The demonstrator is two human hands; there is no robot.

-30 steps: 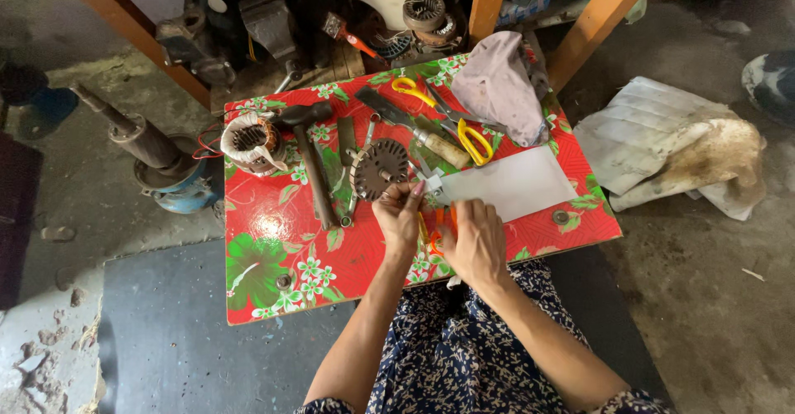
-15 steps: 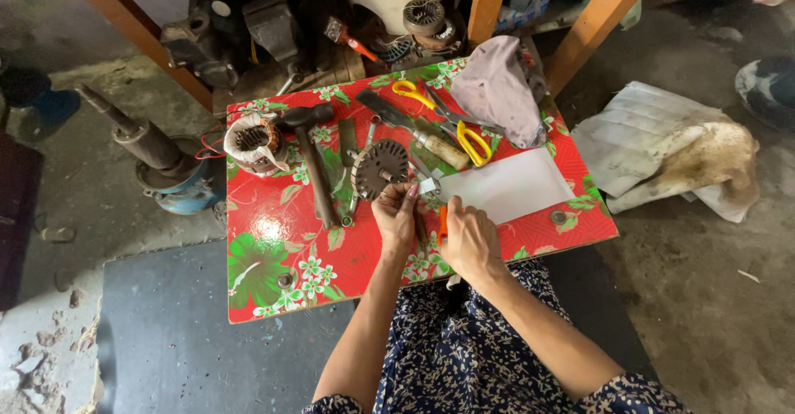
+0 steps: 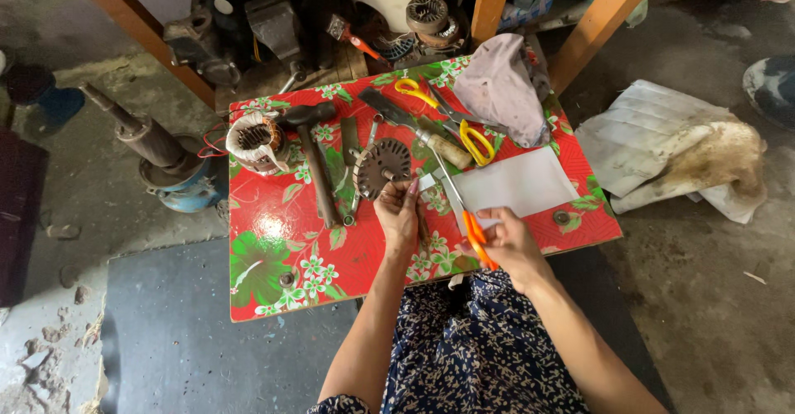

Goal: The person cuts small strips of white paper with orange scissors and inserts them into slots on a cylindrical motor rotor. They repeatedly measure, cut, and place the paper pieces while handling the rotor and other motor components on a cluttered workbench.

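Now | right hand [image 3: 512, 247] grips orange scissors [image 3: 474, 230] | left hand [image 3: 399, 213] pinches white paper [image 3: 513, 184]

Bare forearms; dark navy garment with small white floral print.

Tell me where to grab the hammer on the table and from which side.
Grip the hammer around the middle of its dark handle, coming from above. It lies flat, head away from the person, handle running toward them. The left hand is nearest; the right hand holds orange-handled scissors.
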